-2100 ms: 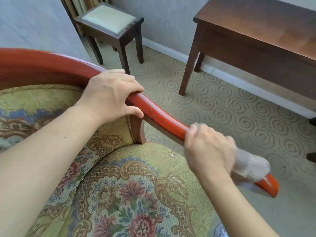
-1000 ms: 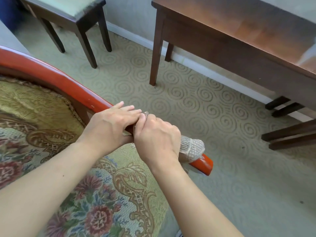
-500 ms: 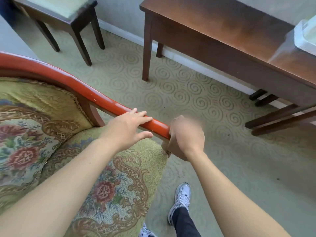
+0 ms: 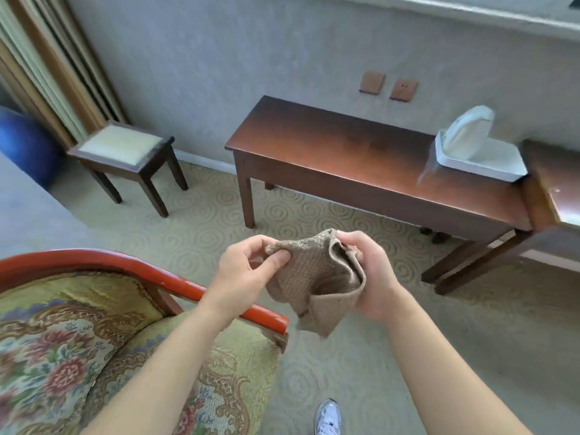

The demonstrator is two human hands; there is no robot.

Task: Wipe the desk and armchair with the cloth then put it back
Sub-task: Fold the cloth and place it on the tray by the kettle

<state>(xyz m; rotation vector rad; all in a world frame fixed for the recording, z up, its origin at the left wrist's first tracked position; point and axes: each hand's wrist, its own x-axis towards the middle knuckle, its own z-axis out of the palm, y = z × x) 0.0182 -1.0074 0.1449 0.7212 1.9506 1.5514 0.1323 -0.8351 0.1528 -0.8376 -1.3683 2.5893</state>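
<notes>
Far to the left of your fingers sits the small dark wooden stool with a pale cushion (image 4: 122, 146), and below it the armchair with the red-lacquered wooden arm and floral tapestry upholstery (image 4: 94, 324); its arm passes just under your left wrist. Your left hand (image 4: 248, 271) pinches the upper left corner of the beige waffle-weave cloth (image 4: 314, 277) between thumb and curled fingers (image 4: 276, 262). The cloth hangs between both hands, clear of the chair and well short of the desk. Your right hand (image 4: 370, 277) grips the bunched right side of the cloth, fingers curled round it.

Beyond your fingers stands the long dark-brown wooden desk (image 4: 345, 152), with a white rectangular plastic tray (image 4: 483, 161) at its right end (possibly where the cloth belongs, though that is a guess).

With the cloth lifted off the furniture and held up in both hands, you seem to be past the wiping or between surfaces; putting it back is not yet done. Whether either surface is actually clean cannot be read here. The chair's left side and the furniture at the far right are cut off, and the pale object in the tray is too blurred to identify.
</notes>
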